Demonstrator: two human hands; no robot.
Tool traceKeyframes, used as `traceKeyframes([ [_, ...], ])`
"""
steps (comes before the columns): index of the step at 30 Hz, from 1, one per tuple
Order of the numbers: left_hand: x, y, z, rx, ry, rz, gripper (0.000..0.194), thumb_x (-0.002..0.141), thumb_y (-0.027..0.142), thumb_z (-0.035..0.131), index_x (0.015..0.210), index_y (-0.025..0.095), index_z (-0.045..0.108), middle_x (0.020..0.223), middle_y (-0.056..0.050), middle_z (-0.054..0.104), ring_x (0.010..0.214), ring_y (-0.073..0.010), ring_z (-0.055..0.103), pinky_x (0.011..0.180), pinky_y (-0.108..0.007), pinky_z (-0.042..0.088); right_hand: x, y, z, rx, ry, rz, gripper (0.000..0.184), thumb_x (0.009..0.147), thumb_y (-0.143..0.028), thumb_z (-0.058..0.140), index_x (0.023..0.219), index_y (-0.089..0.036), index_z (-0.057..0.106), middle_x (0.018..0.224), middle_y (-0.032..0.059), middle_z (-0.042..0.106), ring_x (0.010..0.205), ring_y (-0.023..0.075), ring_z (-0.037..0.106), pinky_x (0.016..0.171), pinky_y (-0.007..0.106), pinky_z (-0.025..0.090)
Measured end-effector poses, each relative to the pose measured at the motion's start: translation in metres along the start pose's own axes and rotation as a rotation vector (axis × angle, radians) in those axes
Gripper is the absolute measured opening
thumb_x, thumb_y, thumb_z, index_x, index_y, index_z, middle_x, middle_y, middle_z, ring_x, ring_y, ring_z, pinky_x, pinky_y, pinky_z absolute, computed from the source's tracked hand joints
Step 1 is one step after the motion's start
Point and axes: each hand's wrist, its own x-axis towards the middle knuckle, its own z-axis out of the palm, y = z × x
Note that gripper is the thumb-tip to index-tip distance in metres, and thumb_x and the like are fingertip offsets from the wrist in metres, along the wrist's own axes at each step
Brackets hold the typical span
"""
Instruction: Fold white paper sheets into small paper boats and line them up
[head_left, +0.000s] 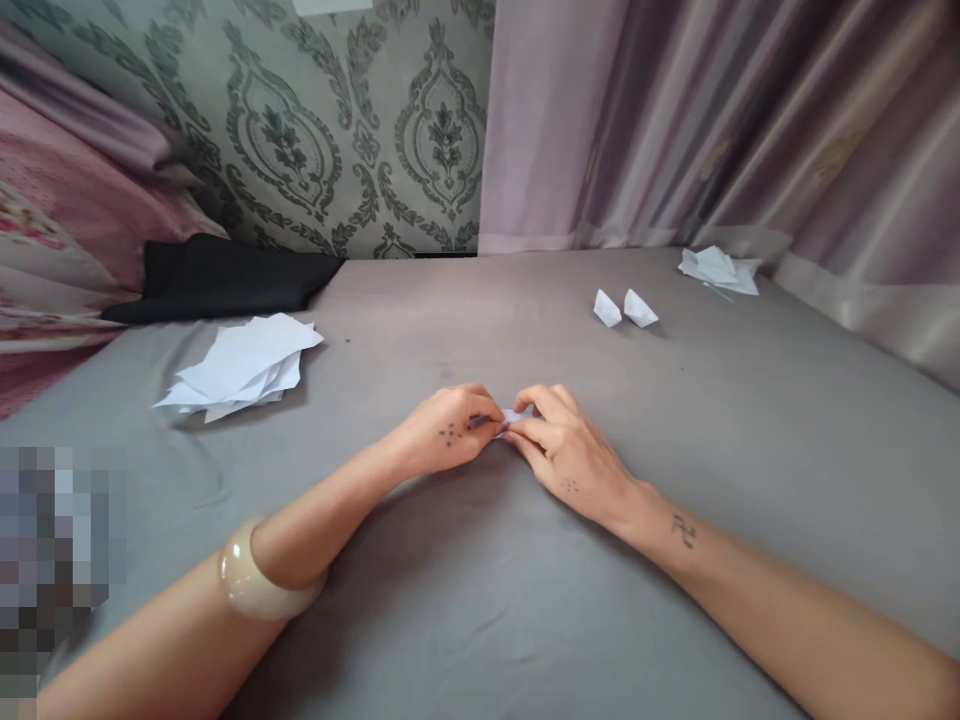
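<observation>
Between my two hands is a small piece of folded white paper (513, 416), held low over the grey cloth in the middle. My left hand (456, 425) pinches its left side between thumb and fingers. On the right side, the fingers of my right hand (564, 445) are closed on the same paper. Most of the piece is hidden behind my fingers, so its exact shape cannot be made out. Beyond my right hand stand two small folded paper shapes (607, 308), close together.
A loose stack of white paper sheets (244, 360) lies at the left, before a folded black cloth (232, 275). More white paper (718, 268) sits at the far right with a thin light-blue stick by it. Curtains (645, 120) and a patterned wall border the grey surface (420, 600).
</observation>
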Motion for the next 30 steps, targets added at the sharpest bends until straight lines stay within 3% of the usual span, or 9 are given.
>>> traceKeyframes([
  [5, -0.003, 0.003, -0.01, 0.088, -0.065, 0.069, 0.028, 0.09, 0.03, 0.044, 0.087, 0.02, 0.07, 0.096, -0.004, 0.065, 0.067, -0.0118, 0.057, 0.063, -0.024, 0.041, 0.001, -0.001, 0.001, 0.028, -0.003, 0.045, 0.022, 0.091, -0.023, 0.05, 0.086, -0.021, 0.071, 0.106, 0.0088, 0.06, 0.097, 0.0218, 0.052, 0.083, 0.037, 0.048],
  [10, -0.007, 0.003, -0.013, 0.129, -0.129, 0.107, 0.021, 0.086, 0.035, 0.054, 0.096, 0.02, 0.066, 0.101, -0.005, 0.062, 0.071, -0.0126, 0.057, 0.063, -0.024, 0.041, -0.001, 0.002, 0.001, 0.086, -0.098, 0.122, 0.019, 0.092, -0.024, 0.05, 0.096, -0.022, 0.069, 0.099, 0.0053, 0.063, 0.092, 0.0189, 0.055, 0.081, 0.034, 0.048],
  [15, -0.006, 0.0, -0.007, 0.234, -0.095, 0.131, 0.018, 0.086, 0.025, 0.05, 0.095, 0.02, 0.065, 0.103, -0.005, 0.062, 0.068, -0.0116, 0.056, 0.059, -0.023, 0.038, 0.001, 0.002, -0.002, 0.075, -0.141, 0.085, 0.018, 0.091, -0.022, 0.051, 0.098, -0.021, 0.068, 0.098, 0.0052, 0.062, 0.092, 0.0189, 0.055, 0.08, 0.033, 0.047],
  [19, -0.005, -0.002, -0.003, 0.189, -0.057, 0.135, 0.016, 0.086, 0.025, 0.051, 0.091, 0.019, 0.065, 0.1, -0.004, 0.063, 0.067, -0.0112, 0.057, 0.059, -0.023, 0.04, 0.001, 0.004, -0.003, 0.071, -0.134, 0.063, 0.018, 0.09, -0.021, 0.051, 0.098, -0.022, 0.067, 0.096, 0.0055, 0.063, 0.09, 0.019, 0.056, 0.079, 0.034, 0.048],
  [24, -0.007, -0.018, -0.005, 0.107, 0.053, 0.158, 0.014, 0.085, 0.025, 0.053, 0.09, 0.018, 0.065, 0.099, -0.005, 0.063, 0.069, -0.011, 0.057, 0.063, -0.023, 0.043, -0.006, 0.013, -0.005, 0.153, -0.067, 0.062, 0.019, 0.085, -0.019, 0.057, 0.102, -0.023, 0.065, 0.103, 0.0043, 0.063, 0.089, 0.0173, 0.059, 0.079, 0.031, 0.049],
  [30, -0.006, -0.033, -0.007, 0.08, 0.121, 0.251, 0.019, 0.084, 0.016, 0.05, 0.097, 0.017, 0.064, 0.105, -0.008, 0.062, 0.083, -0.0144, 0.06, 0.074, -0.026, 0.047, -0.008, 0.015, -0.002, 0.143, -0.007, 0.021, 0.024, 0.093, -0.018, 0.044, 0.1, -0.022, 0.066, 0.096, 0.0054, 0.065, 0.087, 0.0164, 0.06, 0.08, 0.031, 0.049],
])
